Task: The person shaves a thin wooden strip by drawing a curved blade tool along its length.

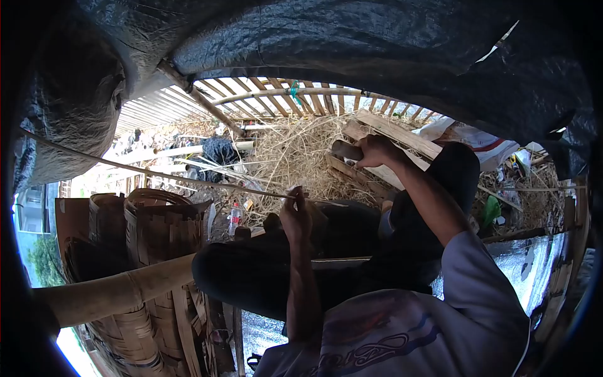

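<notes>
My left hand [296, 217] is closed, fingertips pinching a long thin bamboo strip [188, 180]. The strip runs from the fingers far out to the left and slightly upward, over the stacked bamboo baskets. Farther forward and to the right, my right hand [379, 152] is wrapped round a short, dark, blunt-ended piece [347, 151]; its exact kind cannot be made out. Beneath that hand lie wooden planks [399, 133] among straw and shavings. My bent legs in dark trousers are below both hands.
Woven bamboo baskets [157, 229] stand at left beside a thick bamboo pole [119, 289]. A pile of shavings [295, 151] lies ahead, with a plastic bottle [235, 217] nearby. A slatted bamboo fence [264, 97] closes the far side; a dark tarp [352, 38] hangs overhead.
</notes>
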`<state>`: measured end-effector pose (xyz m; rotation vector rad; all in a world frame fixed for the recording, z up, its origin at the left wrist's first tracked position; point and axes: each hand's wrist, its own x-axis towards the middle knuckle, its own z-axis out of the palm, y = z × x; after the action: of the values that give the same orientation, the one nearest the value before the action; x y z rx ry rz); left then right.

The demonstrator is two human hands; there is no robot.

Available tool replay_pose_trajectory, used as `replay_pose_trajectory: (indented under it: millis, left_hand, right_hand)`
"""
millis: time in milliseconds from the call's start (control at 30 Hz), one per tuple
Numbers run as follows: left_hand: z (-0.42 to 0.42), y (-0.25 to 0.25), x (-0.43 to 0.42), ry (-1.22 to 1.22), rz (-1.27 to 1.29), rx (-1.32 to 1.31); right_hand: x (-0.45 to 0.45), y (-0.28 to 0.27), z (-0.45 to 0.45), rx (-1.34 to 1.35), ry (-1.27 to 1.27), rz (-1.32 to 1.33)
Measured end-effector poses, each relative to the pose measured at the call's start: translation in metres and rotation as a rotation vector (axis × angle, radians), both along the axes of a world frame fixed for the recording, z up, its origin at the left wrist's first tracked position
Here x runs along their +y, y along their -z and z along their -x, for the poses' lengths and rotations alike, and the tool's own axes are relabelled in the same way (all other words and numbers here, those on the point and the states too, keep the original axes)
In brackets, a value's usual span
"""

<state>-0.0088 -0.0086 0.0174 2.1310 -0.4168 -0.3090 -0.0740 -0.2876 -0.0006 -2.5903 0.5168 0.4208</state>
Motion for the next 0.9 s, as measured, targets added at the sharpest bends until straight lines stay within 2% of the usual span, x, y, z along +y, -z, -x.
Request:
replay_pose_trajectory:
  millis: [100,267,367,567,900]
  left_hand:
    - [0.004,-0.008,-0.003,-0.014,0.018,0.001]
    - [0.005,-0.006,-0.003,0.037,-0.058,-0.147]
    - [0.004,-0.006,-0.003,0.001,0.019,-0.048]
    - [0.004,0.005,-0.001,-0.008,-0.071,-0.173]
    - [0.004,0.002,-0.002,-0.069,-0.087,-0.114]
  right_hand:
    - [-0.003,0.006,0.006,0.027,0.007,-0.008]
    - [-0.007,0.004,0.012,0.039,0.017,0.000]
    - [-0.007,0.001,0.013,0.068,0.009,0.021]
    - [-0.005,-0.005,0.012,0.064,0.013,-0.023]
    - [-0.006,-0.002,0.009,0.095,-0.003,-0.001]
